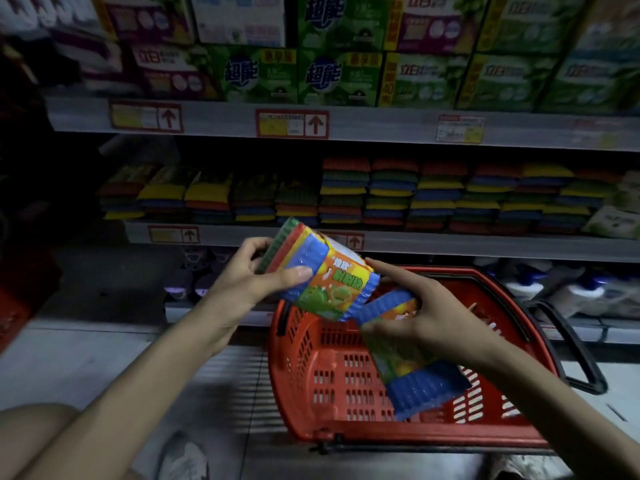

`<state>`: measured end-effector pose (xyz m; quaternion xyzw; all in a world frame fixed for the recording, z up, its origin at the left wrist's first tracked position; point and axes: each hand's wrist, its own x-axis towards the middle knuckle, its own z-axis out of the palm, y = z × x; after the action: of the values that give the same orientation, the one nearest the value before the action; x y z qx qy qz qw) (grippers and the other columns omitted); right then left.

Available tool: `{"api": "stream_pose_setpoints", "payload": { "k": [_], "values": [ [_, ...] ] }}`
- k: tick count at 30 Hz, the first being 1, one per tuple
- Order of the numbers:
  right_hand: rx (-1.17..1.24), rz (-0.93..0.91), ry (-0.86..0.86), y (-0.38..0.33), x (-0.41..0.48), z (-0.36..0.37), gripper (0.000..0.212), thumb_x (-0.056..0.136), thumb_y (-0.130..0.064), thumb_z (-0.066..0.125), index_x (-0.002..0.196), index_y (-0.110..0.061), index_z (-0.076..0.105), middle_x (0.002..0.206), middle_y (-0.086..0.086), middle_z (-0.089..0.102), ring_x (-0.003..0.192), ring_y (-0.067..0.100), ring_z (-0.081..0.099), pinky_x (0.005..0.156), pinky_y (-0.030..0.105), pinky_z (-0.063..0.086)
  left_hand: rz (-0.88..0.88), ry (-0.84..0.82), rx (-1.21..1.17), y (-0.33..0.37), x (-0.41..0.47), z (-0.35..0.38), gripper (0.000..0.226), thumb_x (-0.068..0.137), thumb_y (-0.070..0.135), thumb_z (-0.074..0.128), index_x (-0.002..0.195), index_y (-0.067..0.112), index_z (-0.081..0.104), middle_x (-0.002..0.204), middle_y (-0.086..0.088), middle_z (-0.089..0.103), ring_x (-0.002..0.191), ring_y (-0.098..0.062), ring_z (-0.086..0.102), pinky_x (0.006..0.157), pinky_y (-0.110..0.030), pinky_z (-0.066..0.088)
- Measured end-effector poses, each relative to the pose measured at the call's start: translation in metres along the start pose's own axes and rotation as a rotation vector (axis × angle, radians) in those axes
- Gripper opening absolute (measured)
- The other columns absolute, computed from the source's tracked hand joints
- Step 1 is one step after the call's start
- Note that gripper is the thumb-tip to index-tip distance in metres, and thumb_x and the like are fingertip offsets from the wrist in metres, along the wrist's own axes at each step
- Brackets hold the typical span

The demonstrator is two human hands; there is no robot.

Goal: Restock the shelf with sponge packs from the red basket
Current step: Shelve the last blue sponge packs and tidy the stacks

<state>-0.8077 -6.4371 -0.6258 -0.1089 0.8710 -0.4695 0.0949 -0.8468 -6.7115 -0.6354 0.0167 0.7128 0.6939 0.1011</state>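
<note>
Now: left grip [256, 277] pinches striped sponge pack [325, 275]; right grip [433, 317] clutches blue-edged pack [422, 386] above red basket [304, 379].

Above you, 超能 on the green boxes [242, 72], 立白 on the purple box [166, 69], black up-arrows on red-framed shelf tags [292, 123], their small print unreadable, lettering on the sponge pack [332, 282] you hold too blurred.

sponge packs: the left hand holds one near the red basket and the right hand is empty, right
Not quite. The right hand is not empty: it holds a second sponge pack over the red basket, as the head view shows. The left hand does hold a sponge pack near the basket.
</note>
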Motion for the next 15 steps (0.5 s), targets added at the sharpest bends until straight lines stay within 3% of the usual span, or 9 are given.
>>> {"api": "stream_pose_setpoints", "payload": {
  "k": [2,5,7,11,15],
  "values": [
    [0.038,-0.012,0.005,-0.003,-0.005,0.002,0.081,0.074,-0.04,0.088,0.144,-0.05,0.049,0.114,-0.025,0.068,0.098,0.004,0.073,0.089,0.035,0.061,-0.008,0.09,-0.074,0.0,0.001,0.009,0.07,0.058,0.039,0.087,0.118,0.018,0.058,0.098,0.003,0.078,0.083,-0.007,0.073,0.067,-0.021,0.056],
    [0.016,-0.015,-0.008,-0.006,-0.009,-0.002,0.074,0.075,-0.041,0.087,0.139,-0.054,0.052,0.107,-0.02,0.073,0.093,0.004,0.074,0.087,0.036,0.062,-0.028,0.222,-0.141,-0.002,0.004,0.016,0.07,0.057,0.06,0.085,0.112,0.022,0.066,0.102,0.0,0.077,0.096,-0.018,0.072,0.092,-0.043,0.056],
    [-0.067,-0.025,-0.006,-0.006,-0.01,-0.007,0.077,0.074,-0.042,0.088,0.138,-0.06,0.05,0.108,-0.015,0.072,0.094,0.002,0.071,0.09,0.036,0.06,-0.037,0.276,-0.205,0.0,0.006,0.018,0.062,0.063,0.065,0.084,0.11,0.026,0.07,0.105,-0.002,0.077,0.108,-0.027,0.072,0.099,-0.051,0.053],
    [0.015,-0.031,-0.06,-0.012,-0.01,-0.009,0.081,0.075,-0.036,0.089,0.14,-0.06,0.048,0.119,-0.021,0.07,0.099,0.002,0.072,0.09,0.031,0.061,-0.117,0.326,-0.283,0.002,0.011,0.023,0.049,0.078,0.058,0.076,0.111,0.022,0.068,0.103,-0.006,0.077,0.099,-0.025,0.075,0.092,-0.049,0.058],
    [0.079,-0.034,-0.097,-0.018,-0.002,0.0,0.091,0.075,-0.035,0.089,0.148,-0.057,0.039,0.129,-0.027,0.064,0.103,0.001,0.072,0.091,0.029,0.06,-0.146,0.357,-0.326,0.002,0.015,0.026,0.051,0.085,0.057,0.072,0.115,0.016,0.07,0.101,-0.007,0.078,0.091,-0.021,0.076,0.086,-0.044,0.061]
  ]
}}
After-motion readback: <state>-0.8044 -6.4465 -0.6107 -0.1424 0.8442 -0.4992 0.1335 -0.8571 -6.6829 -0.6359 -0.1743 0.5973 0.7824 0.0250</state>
